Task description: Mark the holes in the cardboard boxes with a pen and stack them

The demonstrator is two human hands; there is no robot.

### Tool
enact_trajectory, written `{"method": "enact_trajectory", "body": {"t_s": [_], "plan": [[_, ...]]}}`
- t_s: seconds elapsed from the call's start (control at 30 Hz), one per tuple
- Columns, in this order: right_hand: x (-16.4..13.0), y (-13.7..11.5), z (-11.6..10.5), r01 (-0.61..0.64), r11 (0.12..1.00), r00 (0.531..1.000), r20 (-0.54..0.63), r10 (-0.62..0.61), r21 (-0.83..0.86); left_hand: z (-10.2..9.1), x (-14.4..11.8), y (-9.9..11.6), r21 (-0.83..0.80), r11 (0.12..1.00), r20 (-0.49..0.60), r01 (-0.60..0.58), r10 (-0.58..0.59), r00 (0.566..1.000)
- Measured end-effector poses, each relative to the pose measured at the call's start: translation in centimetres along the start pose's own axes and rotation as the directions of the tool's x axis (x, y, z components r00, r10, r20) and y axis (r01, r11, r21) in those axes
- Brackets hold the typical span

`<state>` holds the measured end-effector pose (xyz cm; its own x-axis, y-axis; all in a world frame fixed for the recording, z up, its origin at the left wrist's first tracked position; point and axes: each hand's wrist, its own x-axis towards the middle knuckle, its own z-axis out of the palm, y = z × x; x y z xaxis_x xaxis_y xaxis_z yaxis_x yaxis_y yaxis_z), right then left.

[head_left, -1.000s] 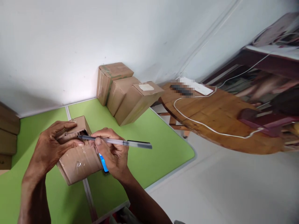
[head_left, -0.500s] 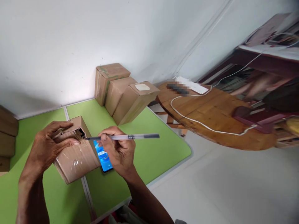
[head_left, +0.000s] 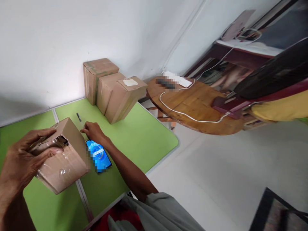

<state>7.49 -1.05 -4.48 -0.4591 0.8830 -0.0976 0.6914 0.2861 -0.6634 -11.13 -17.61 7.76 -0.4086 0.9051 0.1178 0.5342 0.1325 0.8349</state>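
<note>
My left hand (head_left: 26,157) is clamped on a cardboard box (head_left: 64,168), thumb on the taped face and fingers over the top edge. The box is tilted, with a ragged torn opening (head_left: 64,140) beside my thumb and clear tape across its front. Beyond the box, low over the green table (head_left: 134,141), my right hand (head_left: 94,131) has its fingers closed round one end of a pen (head_left: 80,119). The pen's dark end points away toward the wall. A phone (head_left: 99,155) with a lit blue screen lies between the box and my right forearm.
Three cardboard boxes stand against the wall, the nearest box (head_left: 127,99) bearing a white label. To the right is a round wooden table (head_left: 202,112) with a white cable (head_left: 187,115) and a white power strip. A person's leg (head_left: 226,78) shows behind it.
My right hand has moved left and away from me with the pen, off the torn opening, uncovering the phone. My left hand still holds the box. The view has turned slightly right.
</note>
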Motion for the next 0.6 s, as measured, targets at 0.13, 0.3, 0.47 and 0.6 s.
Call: {"method": "enact_trajectory", "body": {"t_s": [0.13, 0.3, 0.47, 0.6], "plan": [[2.5, -1.2, 2.3, -0.006, 0.999, 0.998, 0.055, 0.008, -0.032, -0.6, 0.1, -0.6, 0.045, 0.998, -0.124, 0.051, -0.045, 0.991], [3.6, -2.1, 2.7, -0.008, 0.996, 0.992, 0.121, 0.019, -0.09, -2.7, 0.5, -3.1, 0.077, 0.984, -0.197, 0.159, -0.141, 0.97], [3.6, -2.6, 3.3, -0.052, 0.981, 0.981, 0.177, 0.085, -0.184, -2.5, 0.2, -2.9, -0.015, 0.99, -0.205, 0.143, -0.143, 0.968], [3.8, -2.4, 3.3, -0.048, 0.975, 0.974, 0.205, 0.094, -0.217, -2.1, 0.0, -2.2, 0.002, 0.999, -0.153, 0.05, -0.049, 0.987]]}}
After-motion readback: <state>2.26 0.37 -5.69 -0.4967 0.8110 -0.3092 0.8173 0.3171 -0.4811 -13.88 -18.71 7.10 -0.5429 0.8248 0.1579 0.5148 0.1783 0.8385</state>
